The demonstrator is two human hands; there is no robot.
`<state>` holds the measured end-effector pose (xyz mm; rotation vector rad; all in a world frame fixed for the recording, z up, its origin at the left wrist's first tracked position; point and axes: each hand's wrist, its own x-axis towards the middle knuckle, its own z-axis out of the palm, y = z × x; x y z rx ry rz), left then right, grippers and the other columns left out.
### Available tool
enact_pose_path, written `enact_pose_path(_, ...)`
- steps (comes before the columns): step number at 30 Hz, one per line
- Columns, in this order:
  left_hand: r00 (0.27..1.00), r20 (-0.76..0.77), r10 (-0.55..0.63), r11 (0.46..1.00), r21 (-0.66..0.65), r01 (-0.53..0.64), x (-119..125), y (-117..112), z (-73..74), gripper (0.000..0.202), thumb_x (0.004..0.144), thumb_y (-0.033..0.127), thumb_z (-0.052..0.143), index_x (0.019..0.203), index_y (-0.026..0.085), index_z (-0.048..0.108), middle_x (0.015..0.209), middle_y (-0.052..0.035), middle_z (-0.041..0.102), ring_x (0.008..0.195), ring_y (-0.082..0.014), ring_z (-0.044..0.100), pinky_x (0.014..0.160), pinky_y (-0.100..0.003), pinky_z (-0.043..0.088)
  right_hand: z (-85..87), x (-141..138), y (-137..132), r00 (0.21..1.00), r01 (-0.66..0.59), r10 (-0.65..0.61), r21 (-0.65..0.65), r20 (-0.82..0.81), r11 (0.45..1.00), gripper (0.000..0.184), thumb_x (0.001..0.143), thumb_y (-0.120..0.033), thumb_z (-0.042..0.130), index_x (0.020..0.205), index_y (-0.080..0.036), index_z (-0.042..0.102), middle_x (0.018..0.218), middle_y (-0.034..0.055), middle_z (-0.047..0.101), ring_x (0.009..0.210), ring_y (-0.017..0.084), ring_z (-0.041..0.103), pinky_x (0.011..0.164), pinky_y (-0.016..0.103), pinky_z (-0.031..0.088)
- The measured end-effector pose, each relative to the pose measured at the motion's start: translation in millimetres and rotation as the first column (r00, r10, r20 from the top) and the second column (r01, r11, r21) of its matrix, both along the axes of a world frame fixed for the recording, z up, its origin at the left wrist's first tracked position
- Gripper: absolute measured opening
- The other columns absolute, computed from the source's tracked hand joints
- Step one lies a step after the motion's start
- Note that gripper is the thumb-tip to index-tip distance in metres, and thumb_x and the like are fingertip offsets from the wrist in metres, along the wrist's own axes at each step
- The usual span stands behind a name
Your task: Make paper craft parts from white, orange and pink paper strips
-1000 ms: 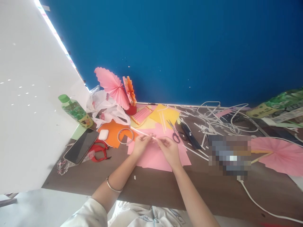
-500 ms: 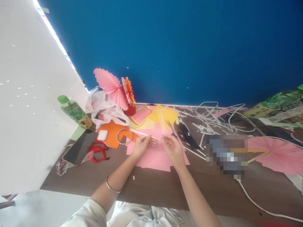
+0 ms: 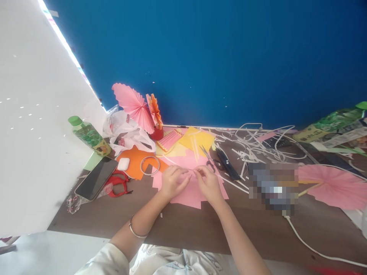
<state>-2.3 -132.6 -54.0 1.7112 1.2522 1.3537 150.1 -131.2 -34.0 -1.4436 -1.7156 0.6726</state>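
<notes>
Both hands [image 3: 174,184] nearly closed, pinching thin wht strip [image 3: 171,160] over pink ppr [image 3: 186,199]; scissors [image 3: 208,157] nr R.

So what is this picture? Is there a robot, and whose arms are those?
No robot here! Those are a person's own bare arms, seen through a camera worn on their head, looking forward and down. The left hand and right hand are close together over pink paper. They seem to be pinching a thin white strip, but the fingers hide its near end, so I can't see exactly how each hand grips it.

On the brown desk there is also orange paper, a phone and a green-capped bottle to the left, and scissors just beyond the right hand. At the back stands a pleated pink paper fan. One patch on the right is blurred out, so I can't name it.
</notes>
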Motion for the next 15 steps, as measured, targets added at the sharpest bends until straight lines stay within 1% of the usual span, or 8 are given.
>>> enact_pose_path(1, 0.997, -0.078, 0.027, 0.994, 0.105, -0.019, 0.6, -0.9, -0.5, 0.020, 0.074, 0.032, 0.064, 0.091, 0.024, 0.070, 0.089, -0.0069, 0.066, 0.087, -0.0221, 0.058, 0.081, -0.033, 0.038, 0.6, 0.4, -0.8, 1.000, -0.019, 0.019, -0.012, 0.005, 1.000, 0.012, 0.082, -0.027, 0.045, 0.076, -0.020, 0.052, 0.078, 0.0038, 0.060, 0.072, 0.017, 0.056, 0.069, 0.031, 0.045)
enact_pose_path(2, 0.986, -0.162, 0.048, 0.982, 0.188, -0.017, 1.3, -1.0, -1.4, 0.025, 0.075, 0.029, 0.062, 0.099, 0.026, 0.067, 0.098, -0.0067, 0.065, 0.096, -0.0236, 0.055, 0.085, -0.036, 0.035, 1.3, 0.8, -1.5, 0.999, -0.034, 0.035, -0.020, 0.008, 0.999, 0.011, 0.082, -0.026, 0.044, 0.077, -0.020, 0.052, 0.078, 0.0037, 0.060, 0.073, 0.017, 0.057, 0.069, 0.030, 0.045)
enact_pose_path(3, 0.967, -0.247, 0.063, 0.969, 0.248, 0.001, 2.0, -0.5, -2.7, 0.028, 0.077, 0.027, 0.060, 0.104, 0.027, 0.064, 0.101, -0.0061, 0.064, 0.101, -0.0241, 0.053, 0.088, -0.038, 0.033, 1.8, 1.1, -2.3, 0.999, -0.047, 0.047, -0.025, 0.011, 0.999, 0.011, 0.082, -0.025, 0.044, 0.077, -0.020, 0.052, 0.078, 0.0036, 0.061, 0.073, 0.017, 0.058, 0.068, 0.030, 0.046)
enact_pose_path(4, 0.943, -0.323, 0.076, 0.958, 0.287, 0.022, 2.5, 0.4, -4.1, 0.027, 0.079, 0.025, 0.057, 0.105, 0.027, 0.063, 0.100, -0.0051, 0.065, 0.102, -0.0238, 0.051, 0.088, -0.039, 0.031, 2.3, 1.3, -3.0, 0.998, -0.056, 0.056, -0.026, 0.016, 0.998, 0.010, 0.082, -0.024, 0.044, 0.077, -0.020, 0.053, 0.078, 0.0036, 0.061, 0.073, 0.017, 0.058, 0.068, 0.030, 0.046)
enact_pose_path(6, 0.900, -0.426, 0.094, 0.945, 0.323, 0.054, 2.9, 2.5, -6.6, 0.022, 0.083, 0.021, 0.053, 0.101, 0.026, 0.063, 0.091, -0.0032, 0.066, 0.097, -0.0214, 0.052, 0.087, -0.039, 0.030, 2.7, 1.6, -4.4, 0.997, -0.064, 0.065, -0.018, 0.030, 0.998, 0.010, 0.082, -0.024, 0.045, 0.078, -0.020, 0.053, 0.078, 0.0036, 0.061, 0.074, 0.017, 0.059, 0.068, 0.031, 0.047)
enact_pose_path(8, 0.880, -0.464, 0.107, 0.944, 0.325, 0.057, 2.6, 3.9, -7.9, 0.019, 0.085, 0.019, 0.049, 0.095, 0.024, 0.064, 0.084, -0.0022, 0.066, 0.091, -0.0190, 0.052, 0.085, -0.038, 0.030, 2.5, 1.7, -5.5, 0.996, -0.071, 0.071, 0.000, 0.053, 0.997, 0.010, 0.083, -0.023, 0.045, 0.079, -0.020, 0.054, 0.079, 0.0040, 0.062, 0.075, 0.018, 0.059, 0.069, 0.031, 0.048)
enact_pose_path(10, 0.878, -0.463, 0.118, 0.945, 0.324, 0.043, 2.1, 4.3, -8.0, 0.017, 0.086, 0.019, 0.048, 0.092, 0.022, 0.063, 0.083, -0.0022, 0.065, 0.090, -0.0182, 0.052, 0.084, -0.037, 0.030, 1.7, 1.4, -6.1, 0.993, -0.081, 0.077, 0.036, 0.090, 0.996, 0.012, 0.084, -0.022, 0.044, 0.082, -0.020, 0.055, 0.081, 0.0046, 0.062, 0.075, 0.018, 0.060, 0.068, 0.031, 0.048)
enact_pose_path(15, 0.891, -0.436, 0.125, 0.950, 0.313, 0.020, 2.3, 4.3, -7.2, 0.016, 0.087, 0.019, 0.047, 0.088, 0.021, 0.063, 0.082, -0.0015, 0.066, 0.087, -0.0173, 0.051, 0.083, -0.036, 0.031, -0.2, 0.9, -4.5, 0.973, -0.111, 0.062, 0.218, 0.221, 0.970, 0.016, 0.087, -0.020, 0.040, 0.091, -0.018, 0.055, 0.088, 0.0078, 0.062, 0.075, 0.018, 0.060, 0.067, 0.031, 0.049)
